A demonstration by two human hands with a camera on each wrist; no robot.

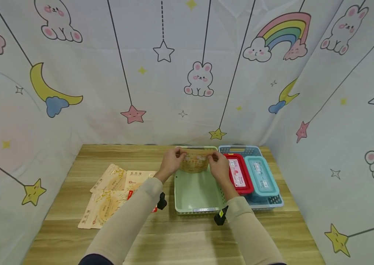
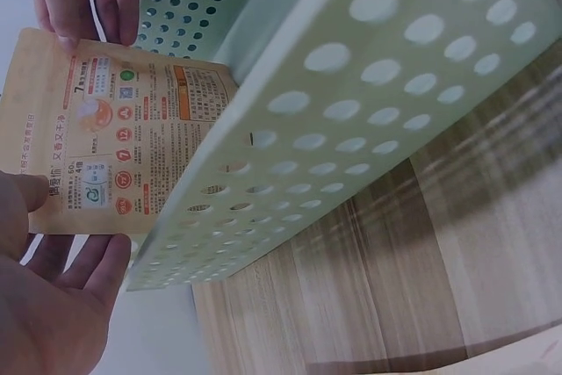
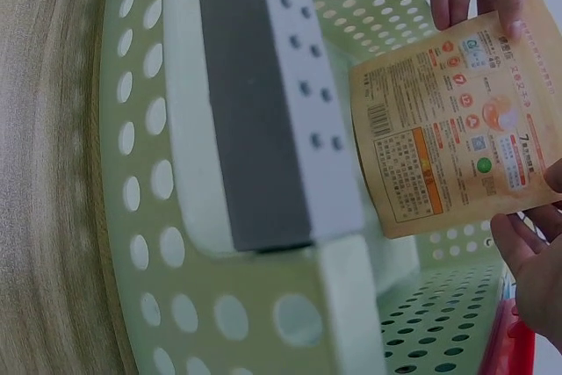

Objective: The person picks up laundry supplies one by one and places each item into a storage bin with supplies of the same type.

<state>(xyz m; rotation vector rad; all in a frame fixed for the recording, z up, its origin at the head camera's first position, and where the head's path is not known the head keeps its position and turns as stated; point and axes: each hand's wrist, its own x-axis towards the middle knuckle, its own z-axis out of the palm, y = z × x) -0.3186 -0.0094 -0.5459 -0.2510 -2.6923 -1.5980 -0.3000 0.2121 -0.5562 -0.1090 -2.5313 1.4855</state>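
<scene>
Both hands hold a tan printed pouch (image 1: 195,162) by its upper corners, over the far end of a green perforated basket (image 1: 200,191). My left hand (image 1: 171,162) pinches one corner between thumb and fingers, and my right hand (image 1: 219,167) pinches the other. In the left wrist view the pouch (image 2: 123,133) shows its printed side, with its lower end inside the basket wall (image 2: 351,111). From the right wrist, the pouch (image 3: 457,120) reaches down between the green walls. The part of the basket floor in the head view is bare green.
Several similar tan pouches (image 1: 107,206) lie overlapping on the wooden table (image 1: 167,239) at left, partly hidden by the left sleeve. A blue basket (image 1: 274,202) at right holds a red-lidded box (image 1: 244,176) and a teal-lidded box (image 1: 262,176). Printed curtains (image 1: 107,92) enclose the table.
</scene>
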